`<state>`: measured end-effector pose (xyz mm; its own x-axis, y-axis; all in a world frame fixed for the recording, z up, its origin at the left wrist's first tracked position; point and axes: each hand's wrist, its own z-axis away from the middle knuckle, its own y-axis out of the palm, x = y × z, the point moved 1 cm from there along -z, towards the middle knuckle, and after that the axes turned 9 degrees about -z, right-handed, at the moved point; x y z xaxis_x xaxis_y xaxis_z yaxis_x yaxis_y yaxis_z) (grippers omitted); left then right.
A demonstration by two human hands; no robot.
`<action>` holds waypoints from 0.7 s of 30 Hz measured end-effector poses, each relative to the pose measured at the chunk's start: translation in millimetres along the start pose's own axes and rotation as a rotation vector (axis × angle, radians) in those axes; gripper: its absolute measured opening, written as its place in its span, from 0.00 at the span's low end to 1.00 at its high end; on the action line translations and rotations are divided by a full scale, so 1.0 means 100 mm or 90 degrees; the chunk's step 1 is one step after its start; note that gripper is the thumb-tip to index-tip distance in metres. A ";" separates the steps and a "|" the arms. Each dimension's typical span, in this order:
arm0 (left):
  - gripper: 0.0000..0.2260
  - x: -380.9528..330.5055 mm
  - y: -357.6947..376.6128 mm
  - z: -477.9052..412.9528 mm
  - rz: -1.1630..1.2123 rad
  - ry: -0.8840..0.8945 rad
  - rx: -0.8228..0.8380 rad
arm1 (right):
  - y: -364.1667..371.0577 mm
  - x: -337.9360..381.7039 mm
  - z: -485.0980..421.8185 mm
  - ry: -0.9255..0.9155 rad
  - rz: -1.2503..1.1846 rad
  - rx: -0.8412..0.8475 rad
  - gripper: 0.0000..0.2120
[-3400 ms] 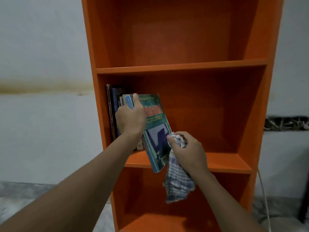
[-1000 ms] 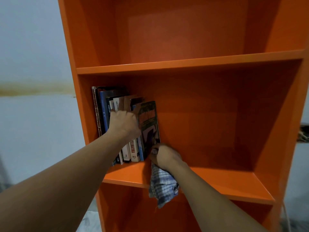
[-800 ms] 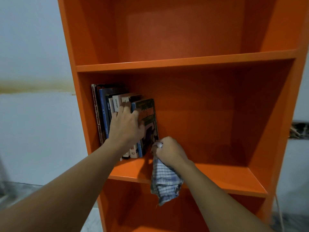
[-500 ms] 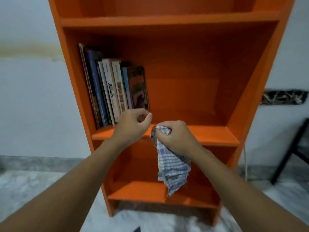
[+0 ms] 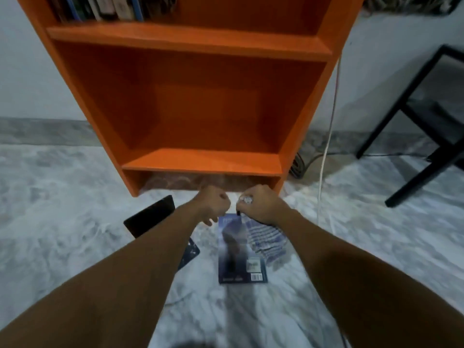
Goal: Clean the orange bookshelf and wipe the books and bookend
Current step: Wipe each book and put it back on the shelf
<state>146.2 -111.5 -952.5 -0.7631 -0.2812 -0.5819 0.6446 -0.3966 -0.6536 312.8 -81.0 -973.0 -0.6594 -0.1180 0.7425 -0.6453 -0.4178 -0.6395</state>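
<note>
Bunched in the right hand (image 5: pixel 261 205), with fingers curled tight round its top, a blue-and-white checked cloth (image 5: pixel 266 243) hangs down toward the floor. The left hand (image 5: pixel 213 205) is just beside it. Its fingers are curled in and, as far as the blur allows, hold nothing.

Directly beneath both hands, a blue book (image 5: pixel 237 254) lies flat on the marbled floor (image 5: pixel 62 209) with its barcode side up. Its long axis runs from the person toward the orange bookshelf (image 5: pixel 206 162), and its far short edge sits just under the knuckles. The cloth's tail drapes across the book's right edge, so the wiping hand is already over its target. The free left hand is nearer the far left corner, which makes it the likely one to lift or steady the book.

A black bookend (image 5: pixel 150 216) stands on the floor to the left, beyond the left forearm. More books (image 5: pixel 100 7) stand on the shelf at the top of the view.
</note>
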 end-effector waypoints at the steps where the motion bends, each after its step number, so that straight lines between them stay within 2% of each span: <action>1: 0.13 0.11 0.20 -0.08 -0.021 -0.041 0.020 | 0.18 -0.19 0.00 0.031 -0.026 -0.007 0.07; 3: 0.16 0.33 0.58 -0.21 -0.046 -0.104 0.039 | 0.54 -0.53 -0.02 0.050 -0.062 -0.035 0.08; 6: 0.22 0.65 1.07 -0.33 -0.007 -0.203 0.029 | 0.92 -0.86 -0.04 0.017 -0.101 -0.082 0.15; 7: 0.21 0.77 1.20 -0.37 0.009 -0.226 0.015 | 1.01 -0.95 -0.03 0.018 -0.075 -0.086 0.19; 10: 0.20 0.93 1.39 -0.48 0.030 -0.275 0.007 | 1.25 -1.22 0.13 -0.018 0.136 -0.149 0.27; 13: 0.17 0.90 1.41 -0.56 0.181 -0.285 0.007 | 1.39 -1.37 0.32 -0.054 0.179 -0.107 0.30; 16: 0.07 0.81 1.41 -0.61 0.252 -0.297 0.032 | 1.44 -1.45 0.40 -0.048 0.148 -0.032 0.37; 18: 0.07 0.79 1.41 -0.65 0.246 -0.312 0.040 | 1.43 -1.49 0.39 -0.070 0.131 -0.041 0.35; 21: 0.06 0.79 1.37 -0.65 0.252 -0.305 0.051 | 1.43 -1.57 0.36 -0.072 0.068 -0.065 0.26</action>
<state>177.5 -131.1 -1119.4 -0.4149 -0.7738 -0.4786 0.8915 -0.2407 -0.3837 338.5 -154.1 -1173.9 -0.6825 -0.2599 0.6831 -0.6137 -0.3039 -0.7287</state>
